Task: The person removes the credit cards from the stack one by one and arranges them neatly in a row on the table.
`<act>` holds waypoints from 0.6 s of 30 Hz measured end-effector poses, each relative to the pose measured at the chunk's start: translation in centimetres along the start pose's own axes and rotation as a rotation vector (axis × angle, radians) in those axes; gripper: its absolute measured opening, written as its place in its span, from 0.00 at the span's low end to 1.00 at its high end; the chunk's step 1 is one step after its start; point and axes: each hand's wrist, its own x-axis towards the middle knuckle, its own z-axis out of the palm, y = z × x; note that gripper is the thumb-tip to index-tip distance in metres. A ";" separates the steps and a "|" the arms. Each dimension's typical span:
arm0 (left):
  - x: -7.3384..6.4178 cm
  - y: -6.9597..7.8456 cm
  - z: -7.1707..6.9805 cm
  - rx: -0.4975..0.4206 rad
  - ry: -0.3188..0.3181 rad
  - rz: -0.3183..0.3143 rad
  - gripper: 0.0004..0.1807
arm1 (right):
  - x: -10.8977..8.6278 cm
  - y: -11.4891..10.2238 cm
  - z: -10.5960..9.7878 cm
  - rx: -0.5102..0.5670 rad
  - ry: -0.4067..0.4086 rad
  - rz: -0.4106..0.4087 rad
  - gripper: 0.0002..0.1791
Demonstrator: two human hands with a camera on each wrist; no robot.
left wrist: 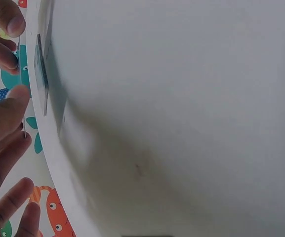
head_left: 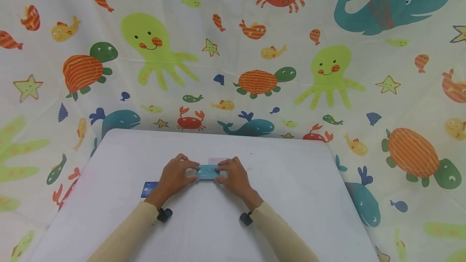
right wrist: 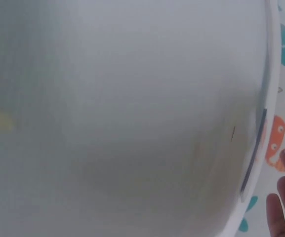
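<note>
A light blue card (head_left: 208,172) is held level between both hands above the white table. My left hand (head_left: 177,176) pinches its left end between thumb and fingertips. At the right end, my right hand (head_left: 234,177) pinches it the same way. Both wrist views show the held card edge-on as a thin line, raised off the tabletop. Just behind it lies a pale pink card (head_left: 217,160), partly hidden by the blue card and the right fingers. Beside the left wrist is a dark blue chip card (head_left: 149,189), its right side covered by that hand.
The white table (head_left: 291,197) stretches out around the hands. Its far edge meets a hanging cloth (head_left: 233,112) printed with sea animals. Dark wrist cameras (head_left: 165,214) sit under both sleeves.
</note>
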 end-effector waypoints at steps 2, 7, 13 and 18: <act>-0.1 0.0 -0.2 0.000 0.001 -0.002 0.19 | 0.0 -0.2 0.1 0.014 0.001 0.000 0.16; -0.7 -0.3 -0.6 0.007 -0.002 -0.010 0.20 | -0.2 -0.7 0.3 0.030 -0.002 -0.003 0.15; -1.3 -0.7 -1.0 0.013 -0.002 -0.018 0.20 | -0.3 -1.3 0.6 0.026 -0.011 -0.013 0.15; -1.8 -0.8 -1.3 0.014 0.005 -0.007 0.19 | -0.3 -1.6 1.1 0.020 -0.009 -0.024 0.15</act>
